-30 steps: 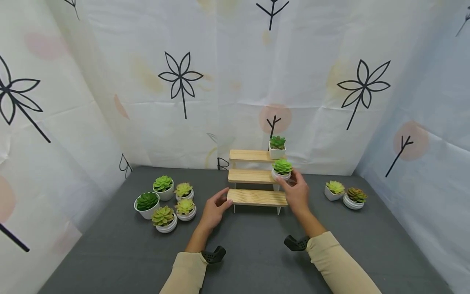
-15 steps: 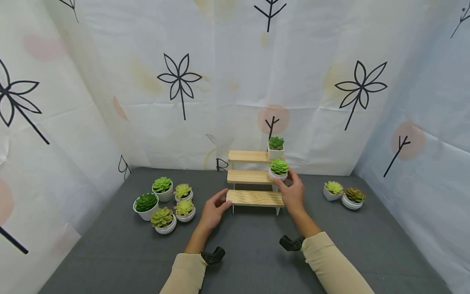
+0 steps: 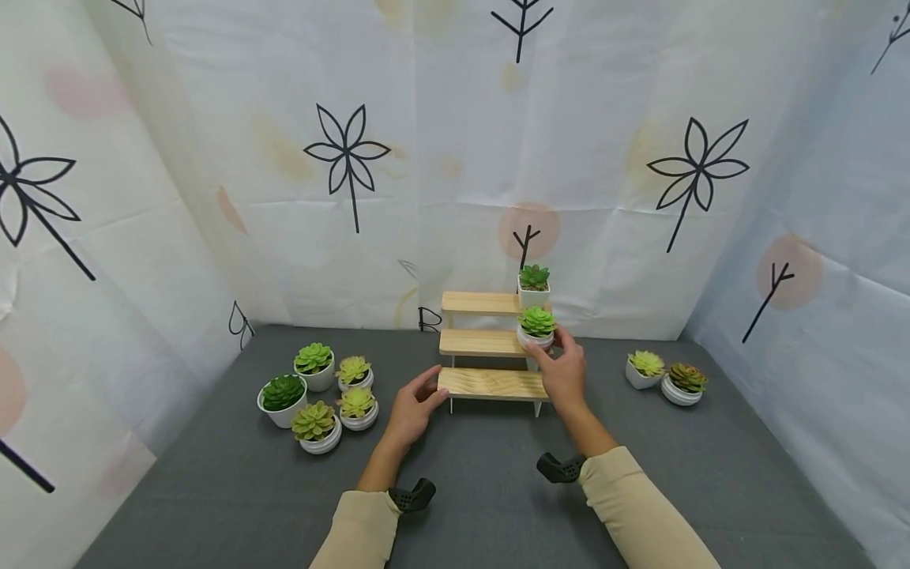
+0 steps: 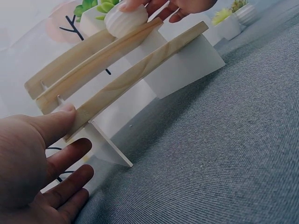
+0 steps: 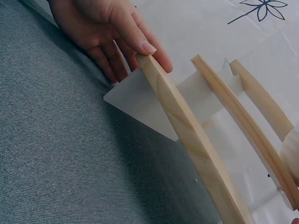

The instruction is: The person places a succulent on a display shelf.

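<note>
A three-tier wooden display stand [image 3: 492,382] with white side supports stands at the table's back middle. My left hand [image 3: 411,411] grips the left end of its lowest shelf, thumb on top in the left wrist view, other fingers beside and below the board. With thumb and fingers, my right hand [image 3: 566,378] holds a bright green potted succulent [image 3: 536,322] by its round ribbed white pot [image 4: 126,22] at the right end of the middle shelf. Whether the pot's base touches the wood is hard to tell. Another potted succulent [image 3: 534,288], in a square white pot, sits on the top shelf's right end.
Several potted succulents [image 3: 282,395] are grouped on the grey tabletop [image 3: 483,506] to the left. Two more, a yellow-green one [image 3: 645,365] and a reddish-green one [image 3: 686,381], stand at the right. A patterned white cloth [image 3: 455,158] hangs close behind the stand.
My right hand has shifted slightly left with the succulent, along the middle shelf. My left hand stays at the lowest shelf's end. The head view has shifted a little.
</note>
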Demonstrator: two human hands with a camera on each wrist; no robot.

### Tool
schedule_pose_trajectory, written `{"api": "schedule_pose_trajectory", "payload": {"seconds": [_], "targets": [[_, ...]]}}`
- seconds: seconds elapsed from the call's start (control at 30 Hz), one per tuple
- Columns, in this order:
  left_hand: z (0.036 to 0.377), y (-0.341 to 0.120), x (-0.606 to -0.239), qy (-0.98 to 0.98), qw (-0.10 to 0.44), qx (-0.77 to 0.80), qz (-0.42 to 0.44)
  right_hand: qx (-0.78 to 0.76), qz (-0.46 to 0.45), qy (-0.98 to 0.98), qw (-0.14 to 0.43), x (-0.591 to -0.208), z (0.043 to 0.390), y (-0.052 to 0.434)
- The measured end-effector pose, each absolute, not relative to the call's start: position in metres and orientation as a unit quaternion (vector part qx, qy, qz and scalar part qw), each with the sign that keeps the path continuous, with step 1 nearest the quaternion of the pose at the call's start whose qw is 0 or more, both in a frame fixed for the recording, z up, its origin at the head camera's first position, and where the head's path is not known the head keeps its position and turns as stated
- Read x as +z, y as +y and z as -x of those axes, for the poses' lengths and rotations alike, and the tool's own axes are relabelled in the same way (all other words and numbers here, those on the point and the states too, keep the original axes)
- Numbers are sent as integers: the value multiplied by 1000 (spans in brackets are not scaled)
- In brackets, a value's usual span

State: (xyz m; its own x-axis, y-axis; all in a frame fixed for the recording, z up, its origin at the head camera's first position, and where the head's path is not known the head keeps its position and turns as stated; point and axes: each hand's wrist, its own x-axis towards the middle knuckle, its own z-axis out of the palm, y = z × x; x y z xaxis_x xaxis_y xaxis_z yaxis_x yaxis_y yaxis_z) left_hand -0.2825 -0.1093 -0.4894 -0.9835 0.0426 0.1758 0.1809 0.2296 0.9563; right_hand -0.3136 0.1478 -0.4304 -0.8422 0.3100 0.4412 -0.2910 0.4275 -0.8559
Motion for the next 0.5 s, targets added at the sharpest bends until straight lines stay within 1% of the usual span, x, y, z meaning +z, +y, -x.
{"api": "schedule_pose_trajectory", "payload": {"seconds": [0.23, 0.5], "targets": [[283, -110, -491, -778, 54, -622, 72, 535, 19, -800, 272, -428, 313, 145], [284, -110, -490, -775, 53, -625, 71, 540, 9, -798, 268, -426, 313, 143]]}}
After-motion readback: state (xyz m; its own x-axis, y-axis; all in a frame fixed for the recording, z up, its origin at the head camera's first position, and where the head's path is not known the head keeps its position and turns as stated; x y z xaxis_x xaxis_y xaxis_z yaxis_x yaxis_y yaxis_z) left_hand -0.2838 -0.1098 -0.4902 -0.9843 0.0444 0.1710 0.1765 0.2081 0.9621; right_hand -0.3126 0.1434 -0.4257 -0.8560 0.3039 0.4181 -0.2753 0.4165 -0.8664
